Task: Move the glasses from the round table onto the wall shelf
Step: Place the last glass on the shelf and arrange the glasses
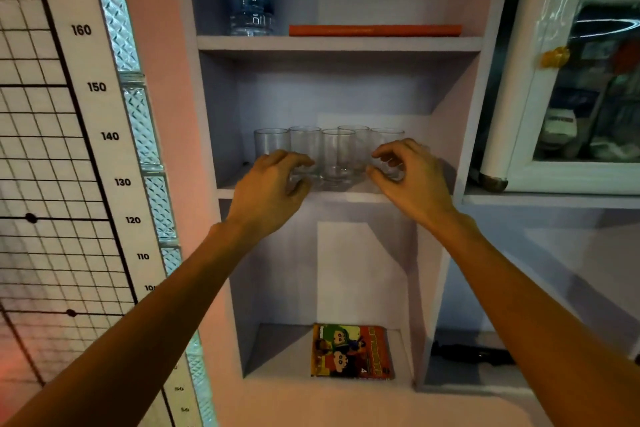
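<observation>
Several clear drinking glasses (337, 156) stand in a loose row on the middle board of the pale wall shelf (349, 196). My left hand (273, 184) reaches in from the lower left. Its fingers and thumb curl around the lower part of the second glass from the left (304, 144), which rests on the board. My right hand (408, 177) comes in from the lower right, thumb and fingers wrapped around the base of the rightmost glass (388, 139), which also stands on the board. The round table is out of view.
On the board above stand a blue-labelled water bottle (252, 0) and a flat orange book (374, 30). A comic book (351, 350) lies in the compartment below. A glass-door cabinet (581, 80) is on the right and a height chart (104, 135) on the left wall.
</observation>
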